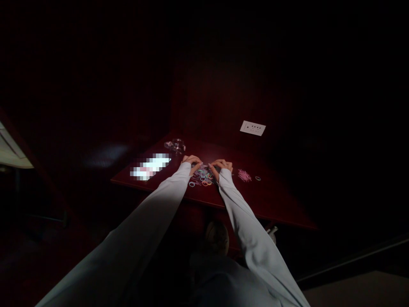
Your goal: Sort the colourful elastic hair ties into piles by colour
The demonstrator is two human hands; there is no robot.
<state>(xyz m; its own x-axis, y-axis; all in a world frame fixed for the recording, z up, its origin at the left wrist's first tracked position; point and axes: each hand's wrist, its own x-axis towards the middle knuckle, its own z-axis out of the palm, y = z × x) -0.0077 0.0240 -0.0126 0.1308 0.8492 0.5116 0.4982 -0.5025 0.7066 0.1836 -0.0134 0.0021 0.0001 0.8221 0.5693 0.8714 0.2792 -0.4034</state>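
A loose pile of small coloured hair ties [206, 183] and thin pieces lies on the dark red table [268, 194]. My left hand [191, 161] is over the left side of the pile, thumb and fingers pinched together. Facing it across a small gap, my right hand [222, 165] also pinches, at the pile's right side. Whatever is between the fingertips is too small and dim to make out. Right of my right hand is a heap of thin pink pieces [244, 175], with a single ring-shaped band [257, 178] beside it.
A lit phone-like screen [150, 167], blurred out, lies on the table to the left. Behind it stands a clear glass or plastic container [178, 146]. A white power socket [252, 128] is on the back wall. The surroundings are very dark.
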